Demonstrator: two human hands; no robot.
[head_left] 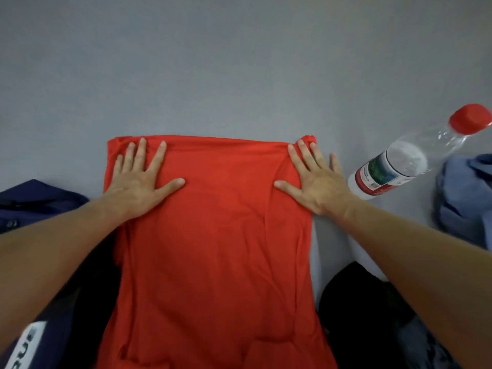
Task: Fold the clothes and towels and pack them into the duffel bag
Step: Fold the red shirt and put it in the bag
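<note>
A red garment (215, 249) lies spread flat on the grey surface (239, 75), folded into a long rectangle that runs from the middle of the view down to the bottom edge. My left hand (141, 179) presses flat on its far left corner, fingers straight and spread. My right hand (311, 179) presses flat on the far right corner, its outer fingers reaching past the cloth's edge. A dark navy bag or garment (29, 206) with a white label sits at the left, partly under my left arm.
A clear plastic water bottle (394, 163) with a red cap stands at the right, close to my right hand. A crumpled blue cloth (463, 203) lies at the right edge. A black item (359, 310) sits at the lower right.
</note>
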